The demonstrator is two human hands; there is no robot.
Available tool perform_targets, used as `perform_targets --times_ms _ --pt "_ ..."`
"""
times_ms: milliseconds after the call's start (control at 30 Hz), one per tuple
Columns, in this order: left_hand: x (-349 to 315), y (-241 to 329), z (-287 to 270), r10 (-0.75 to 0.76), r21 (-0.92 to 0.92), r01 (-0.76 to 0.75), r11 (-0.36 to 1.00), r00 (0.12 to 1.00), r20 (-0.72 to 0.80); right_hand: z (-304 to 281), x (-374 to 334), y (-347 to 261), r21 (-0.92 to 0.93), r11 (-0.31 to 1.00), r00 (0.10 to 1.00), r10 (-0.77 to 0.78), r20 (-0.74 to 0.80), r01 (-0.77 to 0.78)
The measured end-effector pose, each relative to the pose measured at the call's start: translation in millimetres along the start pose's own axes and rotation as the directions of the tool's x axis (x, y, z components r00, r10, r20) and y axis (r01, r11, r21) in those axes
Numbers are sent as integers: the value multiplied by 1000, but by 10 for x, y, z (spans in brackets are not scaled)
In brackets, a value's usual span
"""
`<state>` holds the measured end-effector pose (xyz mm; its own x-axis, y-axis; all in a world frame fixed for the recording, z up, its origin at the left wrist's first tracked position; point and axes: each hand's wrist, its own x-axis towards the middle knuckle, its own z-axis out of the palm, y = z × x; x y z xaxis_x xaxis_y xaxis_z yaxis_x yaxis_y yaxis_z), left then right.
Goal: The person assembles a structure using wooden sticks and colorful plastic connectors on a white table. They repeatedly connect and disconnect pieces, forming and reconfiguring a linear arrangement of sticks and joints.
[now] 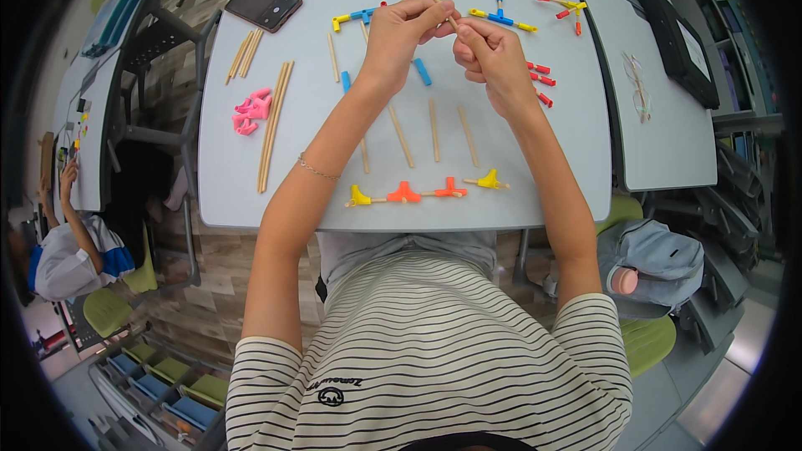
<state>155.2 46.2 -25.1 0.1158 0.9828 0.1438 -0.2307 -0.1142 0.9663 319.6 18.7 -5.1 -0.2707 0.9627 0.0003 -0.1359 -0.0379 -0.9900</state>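
Above the far middle of the white table [225, 163], my left hand [408, 32] and my right hand [494, 63] meet, both pinching one short wooden stick [443, 10]. Its far tip pokes out past my left fingers; its lower end is hidden in my right fingers. Below my hands lie a blue connector tube [422, 72] and several loose sticks, one [434, 129] near the centre. A row of sticks joined by yellow and orange connectors [404, 192] runs along the near edge. Behind my left hand is a blue and yellow connector piece [362, 15], partly covered.
A phone [264, 4], pink connectors [253, 108] and long sticks [276, 125] lie at the left. Red connectors [541, 79] and a blue-yellow joined piece [499, 8] are at the right. Glasses [637, 88] rest on the neighbouring table. Another person [79, 255] sits far left.
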Motion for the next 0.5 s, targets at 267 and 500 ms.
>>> perform_targets --times_ms 267,500 --pt "39 -46 63 -19 -111 20 994 1000 10 -32 15 13 73 994 997 82 0 -82" --pt "158 155 -97 -79 169 44 985 976 203 -108 78 145 127 989 983 57 172 -80"
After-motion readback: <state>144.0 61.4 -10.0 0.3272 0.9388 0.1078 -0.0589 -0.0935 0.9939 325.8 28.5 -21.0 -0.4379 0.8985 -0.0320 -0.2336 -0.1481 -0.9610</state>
